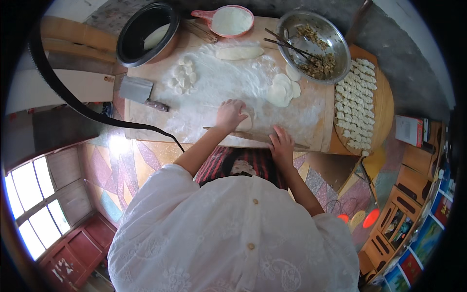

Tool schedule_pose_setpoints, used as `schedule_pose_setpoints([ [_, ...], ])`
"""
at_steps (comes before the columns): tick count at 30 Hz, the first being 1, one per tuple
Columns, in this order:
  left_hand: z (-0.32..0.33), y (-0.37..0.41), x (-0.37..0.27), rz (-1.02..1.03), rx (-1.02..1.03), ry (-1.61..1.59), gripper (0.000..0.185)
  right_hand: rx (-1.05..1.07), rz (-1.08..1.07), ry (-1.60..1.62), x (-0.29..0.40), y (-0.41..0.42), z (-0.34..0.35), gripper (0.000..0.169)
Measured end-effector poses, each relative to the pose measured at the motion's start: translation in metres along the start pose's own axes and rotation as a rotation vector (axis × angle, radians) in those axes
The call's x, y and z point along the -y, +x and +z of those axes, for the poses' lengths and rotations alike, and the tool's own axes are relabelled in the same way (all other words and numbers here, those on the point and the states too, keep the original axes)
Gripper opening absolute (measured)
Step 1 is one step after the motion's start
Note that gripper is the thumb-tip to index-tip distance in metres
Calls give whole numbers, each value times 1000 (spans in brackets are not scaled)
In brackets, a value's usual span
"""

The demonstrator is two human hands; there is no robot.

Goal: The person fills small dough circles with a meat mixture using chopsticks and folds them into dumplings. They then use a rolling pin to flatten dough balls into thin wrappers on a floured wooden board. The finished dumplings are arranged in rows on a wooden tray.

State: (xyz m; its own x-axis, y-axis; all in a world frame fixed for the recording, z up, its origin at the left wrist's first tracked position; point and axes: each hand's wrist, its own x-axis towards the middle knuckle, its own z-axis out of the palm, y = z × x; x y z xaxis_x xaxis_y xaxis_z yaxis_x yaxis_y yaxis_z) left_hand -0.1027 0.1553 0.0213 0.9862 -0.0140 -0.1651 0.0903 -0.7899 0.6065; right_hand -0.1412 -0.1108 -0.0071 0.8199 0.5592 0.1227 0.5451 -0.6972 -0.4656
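My left hand (230, 115) has its thumb and fingers on the edge of a small, thin dough wrapper (246, 122) on the floured wooden board (146, 122). Below the wrapper, along the near side, lies a slim tapered wooden rolling pin (251, 136). My right hand (281, 142) rests over its right part, fingers slightly apart. Rolled wrappers (280, 92) overlap in a pile to the upper right. Several small dough pieces (182, 75) sit at the upper left, and a long dough log (239, 53) lies across the back.
A cleaver (136, 90) lies at the left. Along the back are a dark pot (126, 43) holding dough, a red scoop of flour (232, 22), and a steel bowl (343, 54) of filling with chopsticks (288, 44). Rows of filled dumplings (355, 106) stand on a round board (383, 102) at right.
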Motion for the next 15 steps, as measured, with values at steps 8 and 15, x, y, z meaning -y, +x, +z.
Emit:
schedule_pose_setpoints([
  [8,9,46,-16,-35,305,-227,20,11,23,47,4,1,0,42],
  [15,-31,81,65,-407,-734,227,96,-27,-24,41,-1,1,-2,43],
])
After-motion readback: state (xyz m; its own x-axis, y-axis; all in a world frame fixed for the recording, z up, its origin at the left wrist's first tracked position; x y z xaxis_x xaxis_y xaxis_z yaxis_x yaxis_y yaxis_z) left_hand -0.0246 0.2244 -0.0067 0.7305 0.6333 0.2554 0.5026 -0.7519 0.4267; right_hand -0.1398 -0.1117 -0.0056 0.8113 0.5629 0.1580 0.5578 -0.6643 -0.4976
